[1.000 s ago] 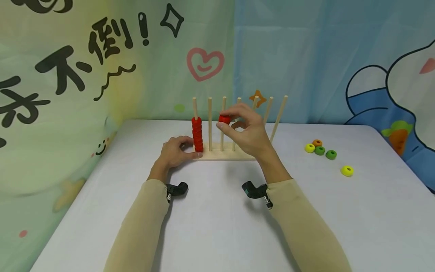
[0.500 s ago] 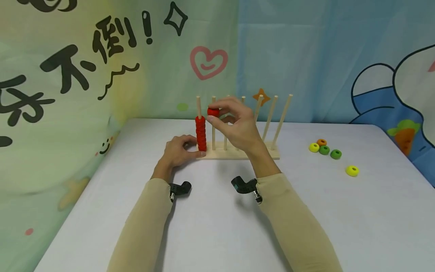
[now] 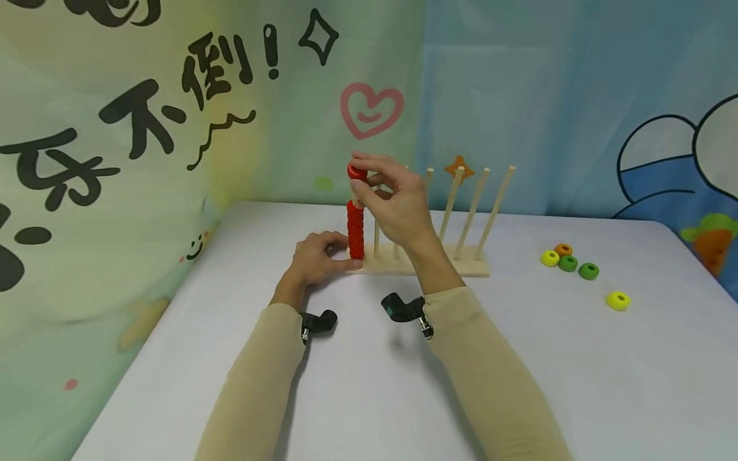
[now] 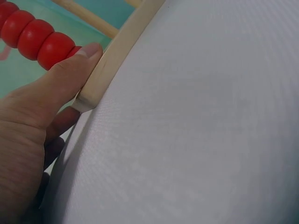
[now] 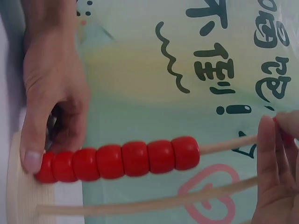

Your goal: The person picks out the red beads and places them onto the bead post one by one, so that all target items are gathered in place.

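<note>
A wooden peg rack (image 3: 392, 264) stands on the white table, its upright pegs in a row. Several red beads (image 3: 355, 232) are stacked on the leftmost peg; the right wrist view shows them lined up against one another (image 5: 135, 158). My left hand (image 3: 314, 259) grips the left end of the base, thumb on top beside the lowest bead, as the left wrist view shows. At the top of that same peg, my right hand (image 3: 398, 198) pinches another red bead (image 3: 357, 173) between thumb and fingers, with bare peg between it and the stack.
To the right on the table lie loose beads: an orange bead (image 3: 563, 250), a yellow bead (image 3: 550, 258) and two green beads (image 3: 589, 271) grouped together, and a second yellow bead (image 3: 618, 301) nearer. A printed cloth (image 3: 490, 83) hangs behind the table.
My right hand has carried the red bead leftward from among the middle pegs to the top of the leftmost peg. The left hand stays on the base. The head view has turned slightly left.
</note>
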A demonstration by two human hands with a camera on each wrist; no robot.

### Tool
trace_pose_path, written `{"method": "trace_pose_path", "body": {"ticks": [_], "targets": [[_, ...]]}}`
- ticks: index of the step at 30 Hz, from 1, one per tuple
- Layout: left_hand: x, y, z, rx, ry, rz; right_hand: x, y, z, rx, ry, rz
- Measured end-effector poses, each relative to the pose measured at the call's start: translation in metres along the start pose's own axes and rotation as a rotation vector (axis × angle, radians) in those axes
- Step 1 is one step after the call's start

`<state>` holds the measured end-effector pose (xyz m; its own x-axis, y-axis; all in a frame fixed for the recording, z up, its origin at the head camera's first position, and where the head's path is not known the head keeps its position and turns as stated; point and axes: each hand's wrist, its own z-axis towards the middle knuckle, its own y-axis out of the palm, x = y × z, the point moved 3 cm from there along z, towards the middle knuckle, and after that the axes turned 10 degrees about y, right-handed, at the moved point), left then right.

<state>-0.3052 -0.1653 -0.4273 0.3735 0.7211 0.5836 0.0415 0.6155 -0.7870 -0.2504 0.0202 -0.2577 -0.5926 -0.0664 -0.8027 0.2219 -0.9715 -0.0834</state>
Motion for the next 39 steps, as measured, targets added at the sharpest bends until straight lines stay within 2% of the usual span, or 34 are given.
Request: {"method": "trace_pose_path", "body": {"ticks": [4,6,9,13,17,21,25,28,30,33,36,39], "targets": [[0.004,0.003,0.002,0.007,0.025,-0.003,0.002,0.002,0.001,0.056,0.048,0.014],[0.005,0.004,0.002,0.008,0.028,0.000,0.003,0.003,0.002,0.074,0.099,-0.004],[0.005,0.005,0.002,0.005,0.024,-0.002,0.003,0.005,0.004,0.076,0.176,-0.033],[0.004,0.007,0.001,0.001,0.018,-0.002,0.002,0.005,0.003,0.059,0.228,-0.089],[0.004,0.008,0.002,0.003,0.030,0.011,-0.001,0.003,0.000,0.031,0.206,-0.104],[0.001,0.006,0.003,-0.005,0.047,0.028,-0.006,0.000,-0.004,-0.006,0.132,-0.106],[-0.003,0.000,-0.001,-0.040,0.045,0.044,-0.011,0.000,-0.012,-0.071,0.062,-0.135],[-0.005,-0.008,-0.007,-0.075,0.044,0.009,-0.014,-0.001,-0.020,-0.106,0.047,-0.188],[-0.006,-0.014,-0.010,-0.097,0.044,-0.035,-0.013,-0.004,-0.026,-0.120,0.071,-0.230],[-0.007,-0.022,-0.017,-0.136,0.030,-0.068,-0.002,-0.010,-0.035,-0.149,0.136,-0.288],[-0.011,-0.030,-0.026,-0.171,0.028,-0.011,0.021,-0.019,-0.046,-0.193,0.197,-0.333],[-0.012,-0.035,-0.034,-0.178,0.064,0.056,0.044,-0.031,-0.055,-0.231,0.244,-0.364]]}}
